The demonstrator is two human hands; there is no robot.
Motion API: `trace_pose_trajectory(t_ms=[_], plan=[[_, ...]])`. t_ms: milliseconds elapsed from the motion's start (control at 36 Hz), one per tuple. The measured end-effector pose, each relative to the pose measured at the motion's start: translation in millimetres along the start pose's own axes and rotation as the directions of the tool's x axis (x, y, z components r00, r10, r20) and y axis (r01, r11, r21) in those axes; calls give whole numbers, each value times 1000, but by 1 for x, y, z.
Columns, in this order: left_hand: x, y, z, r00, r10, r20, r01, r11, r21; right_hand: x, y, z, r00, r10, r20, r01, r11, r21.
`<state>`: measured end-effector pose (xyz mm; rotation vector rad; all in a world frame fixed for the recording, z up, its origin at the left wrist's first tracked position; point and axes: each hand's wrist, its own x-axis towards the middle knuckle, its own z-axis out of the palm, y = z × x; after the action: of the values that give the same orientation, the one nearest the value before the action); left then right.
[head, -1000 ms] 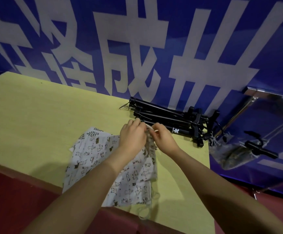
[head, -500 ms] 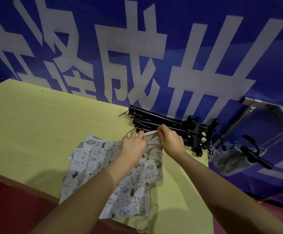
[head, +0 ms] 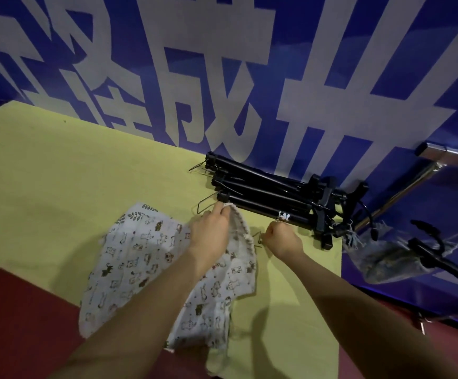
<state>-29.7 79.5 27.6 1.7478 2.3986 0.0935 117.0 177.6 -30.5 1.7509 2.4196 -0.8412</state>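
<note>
From my remote seat, nearest the bottom of the frame I see a dark red surface (head: 17, 310) at lower left. The near edge of the yellow tabletop (head: 58, 170) lies over it. The patterned cloth (head: 140, 258), white with small animal prints, lies spread at centre frame, and its lower end hangs past that near edge. My left hand (head: 211, 231) rests on the cloth, fingers curled and pinching its gathered edge (head: 242, 222), which lifts off the table in an arc. Just right of it, my right hand (head: 284, 239) is balled tight, thumb and fingers nipping a thin metal wire (head: 258, 239); I cannot tell what the wire belongs to. Beyond the hands, right of centre, lies a stack of black clip hangers (head: 263, 198). A clear plastic bag (head: 386, 255) hangs at far right. Behind everything is a blue banner (head: 331, 77) with big white characters.
</note>
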Motion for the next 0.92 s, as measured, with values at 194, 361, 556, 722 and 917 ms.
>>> trace_pose_trajectory(t_ms=[194,361,556,722,917], plan=[[11,-4,11,990,79,-120,-88,993,-73,15,-1,24,998,63,2,-63,994,-86],[16,-5,11,991,95,-95,-108,985,-138,18,1,33,993,114,24,-113,992,-53],[15,-5,5,997,69,-21,-70,992,-109,13,4,29,993,105,-62,-104,994,14],[15,-10,0,996,79,40,-72,986,-147,-4,-2,8,952,-34,-306,123,953,278],[15,-18,-7,989,53,138,-18,969,-244,-20,-32,-6,888,-295,-354,414,848,331]])
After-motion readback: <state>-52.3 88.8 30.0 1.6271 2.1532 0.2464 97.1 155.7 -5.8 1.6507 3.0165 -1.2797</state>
